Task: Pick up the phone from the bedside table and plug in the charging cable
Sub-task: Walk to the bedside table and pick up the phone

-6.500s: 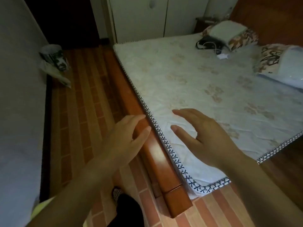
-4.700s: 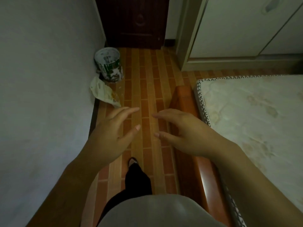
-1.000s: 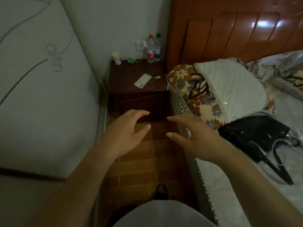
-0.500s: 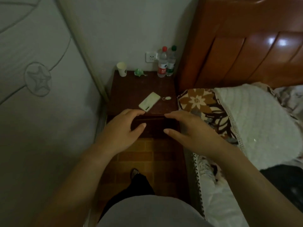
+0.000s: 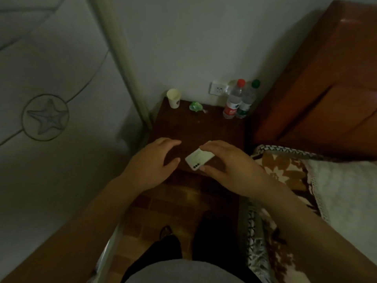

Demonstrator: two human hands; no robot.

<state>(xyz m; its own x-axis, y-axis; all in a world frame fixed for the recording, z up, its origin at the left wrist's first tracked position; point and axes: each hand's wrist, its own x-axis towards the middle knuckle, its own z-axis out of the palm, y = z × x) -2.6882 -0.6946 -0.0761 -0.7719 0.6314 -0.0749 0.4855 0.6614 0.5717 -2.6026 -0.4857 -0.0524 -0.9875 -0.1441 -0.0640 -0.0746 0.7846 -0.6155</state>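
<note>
Dim corner, dark wooden bench point(image 5: 220, 127) squeezed between wall and bed. The phone point(image 5: 199, 160) is lying face down near its front edge. Right hand point(image 5: 228, 160) is curling over it, not gripping yet; left hand point(image 5: 152, 162) is hovering open beside. A sloppy pinch could easily be nudging it off onto the floor.

The phone point(image 5: 199, 160) is pale cream on a dark brown bedside table point(image 5: 204, 129). Two clear bottles wear red point(image 5: 232, 101) and green point(image 5: 247, 99) caps. The pillow point(image 5: 285, 170) shows brown flowers.
</note>
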